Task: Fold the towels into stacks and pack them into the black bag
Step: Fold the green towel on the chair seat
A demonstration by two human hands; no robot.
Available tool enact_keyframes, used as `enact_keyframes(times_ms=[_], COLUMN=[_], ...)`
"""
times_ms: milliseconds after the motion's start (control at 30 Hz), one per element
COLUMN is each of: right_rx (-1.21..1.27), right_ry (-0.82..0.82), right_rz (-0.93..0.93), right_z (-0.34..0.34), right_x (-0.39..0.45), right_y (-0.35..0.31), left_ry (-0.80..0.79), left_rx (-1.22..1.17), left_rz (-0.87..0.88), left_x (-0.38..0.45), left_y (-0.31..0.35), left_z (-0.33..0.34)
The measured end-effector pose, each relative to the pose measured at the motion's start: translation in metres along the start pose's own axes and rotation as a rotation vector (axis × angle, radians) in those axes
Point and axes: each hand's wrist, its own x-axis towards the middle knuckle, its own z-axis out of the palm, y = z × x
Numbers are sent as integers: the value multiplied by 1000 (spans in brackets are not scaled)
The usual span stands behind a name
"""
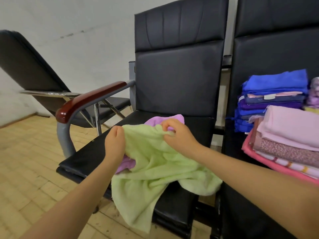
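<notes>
Nearest the camera, a green towel [155, 169] is draped unfolded over the front edge of a black chair seat [82, 161], one corner hanging toward the floor. Its upper edge is held at two points. The left end is gripped by the left hand [114, 144], fingers curled over the cloth. A bunch of the fabric is pinched by the right hand [177, 133] between thumb and fingers. Under the green towel a purple towel [165, 119] lies on the seat, showing at the far edge and beside the left wrist; whether it is folded cannot be told.

To the right, on the adjoining seat, a folded stack of pink cloths [290, 135] is seen, and behind it a folded stack of blue and purple cloths [272, 99]. Folding is therefore judged to be well advanced, with at least the green towel left to be folded.

The black bag is not in view, so no packing can be confirmed. Packing is judged to be wholly outstanding.
</notes>
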Motion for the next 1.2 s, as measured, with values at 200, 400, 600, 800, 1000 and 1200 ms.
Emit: enact_keyframes(times_ms=[200, 400, 600, 800, 1000, 1200], right_rx=[-179, -272, -125, 264, 346, 697], right_ry=[-721, -223, -318, -155, -52, 52], right_rz=[194, 368, 742, 687, 514, 598], right_z=[15, 39, 42, 39, 24, -2], right_x=[-50, -39, -16, -15, -17, -8], right_y=[6, 20, 30, 33, 16, 5], left_ry=[-147, -256, -325, -287, -122, -340], left_rx=[-19, 263, 409, 176, -98, -125], left_rz=[-476, -291, -355, -411, -277, -220], left_x=[-19, -22, -22, -31, -36, -47], left_y=[-19, -34, -24, -13, 8, 8], left_z=[-22, -25, -8, 4, -6, -5])
